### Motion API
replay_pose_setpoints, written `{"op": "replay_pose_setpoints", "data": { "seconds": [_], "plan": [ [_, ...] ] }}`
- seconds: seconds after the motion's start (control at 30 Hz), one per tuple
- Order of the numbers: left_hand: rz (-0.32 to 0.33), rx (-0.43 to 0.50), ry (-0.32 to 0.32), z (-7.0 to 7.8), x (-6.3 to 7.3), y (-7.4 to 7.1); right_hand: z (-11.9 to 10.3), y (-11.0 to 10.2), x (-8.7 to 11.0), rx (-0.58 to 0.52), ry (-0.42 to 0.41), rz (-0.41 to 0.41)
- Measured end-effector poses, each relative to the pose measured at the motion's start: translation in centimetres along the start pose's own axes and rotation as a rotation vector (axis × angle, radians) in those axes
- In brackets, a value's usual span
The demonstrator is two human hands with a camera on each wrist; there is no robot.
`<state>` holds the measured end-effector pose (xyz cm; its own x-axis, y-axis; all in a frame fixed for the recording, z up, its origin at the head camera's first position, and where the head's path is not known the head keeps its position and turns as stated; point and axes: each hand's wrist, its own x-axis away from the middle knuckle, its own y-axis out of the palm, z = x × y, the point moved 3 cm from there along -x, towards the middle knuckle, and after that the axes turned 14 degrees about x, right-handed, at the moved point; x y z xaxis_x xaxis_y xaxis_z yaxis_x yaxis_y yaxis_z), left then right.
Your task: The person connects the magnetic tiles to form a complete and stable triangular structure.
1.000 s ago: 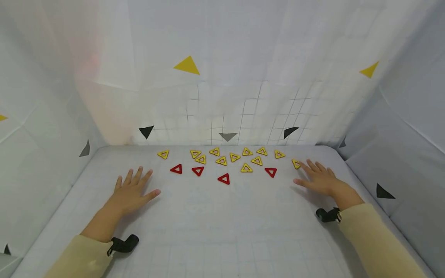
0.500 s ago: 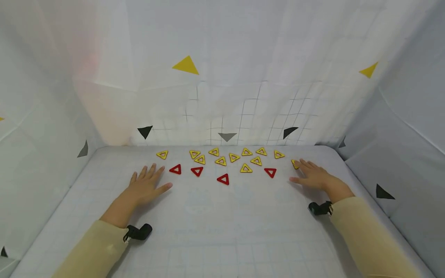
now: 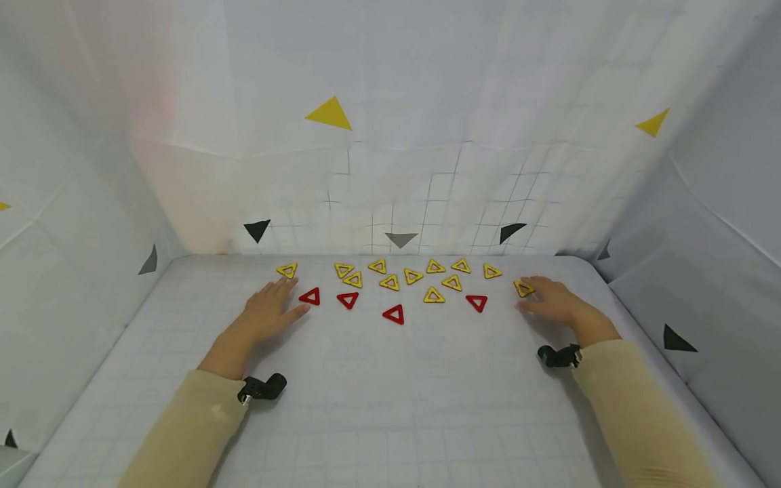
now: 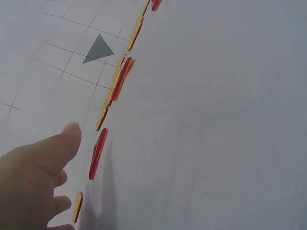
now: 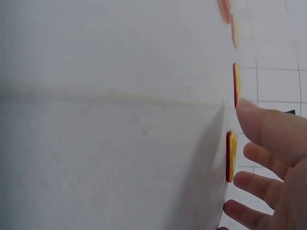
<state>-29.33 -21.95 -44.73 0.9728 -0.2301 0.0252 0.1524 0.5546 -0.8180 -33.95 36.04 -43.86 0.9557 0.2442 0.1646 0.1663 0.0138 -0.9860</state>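
Thumb and fingers stand apart on a person's right hand (image 3: 552, 301), a hollow yellow triangle (image 5: 231, 156) lying flat just off the fingertips, level with the gap between thumb and forefinger; whether they touch it cannot be told. One corner points toward the palm, with a side facing left. The sides look near equal, so no single long axis can be told. Across the white table (image 3: 378, 386), the left hand (image 3: 264, 313) also has its thumb spread from its fingers, whose tips reach just beside a second yellow triangle (image 4: 77, 207), one corner pointing left and another toward the far right. A red triangle (image 4: 98, 154), its corner pointing left, lies just beyond the left thumb. Between the hands, more yellow triangles (image 3: 430, 295) and red ones are scattered before a white cloth wall (image 3: 396, 81).
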Motion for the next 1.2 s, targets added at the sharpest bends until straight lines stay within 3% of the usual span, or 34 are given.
{"op": "replay_pose_setpoints", "data": {
  "seconds": [0.3,0.5,0.8,1.03,1.2],
  "plan": [
    [0.067,0.116,0.017,0.0,-0.9,0.3,1.5,0.5,-1.3,-0.101,0.165,-0.001],
    [0.133,0.172,-0.011,0.1,-1.8,0.7,1.8,0.7,-1.8,-0.14,0.143,0.038],
    [0.142,0.161,-0.11,0.4,-3.0,1.4,2.0,1.1,-2.2,-0.209,0.165,0.072],
    [0.138,0.163,-0.118,0.6,-3.1,1.5,2.0,1.2,-2.1,-0.235,0.16,0.099],
    [0.127,0.178,-0.119,0.7,-2.7,1.5,2.0,1.2,-2.1,-0.254,0.185,0.071]
  ]
}}
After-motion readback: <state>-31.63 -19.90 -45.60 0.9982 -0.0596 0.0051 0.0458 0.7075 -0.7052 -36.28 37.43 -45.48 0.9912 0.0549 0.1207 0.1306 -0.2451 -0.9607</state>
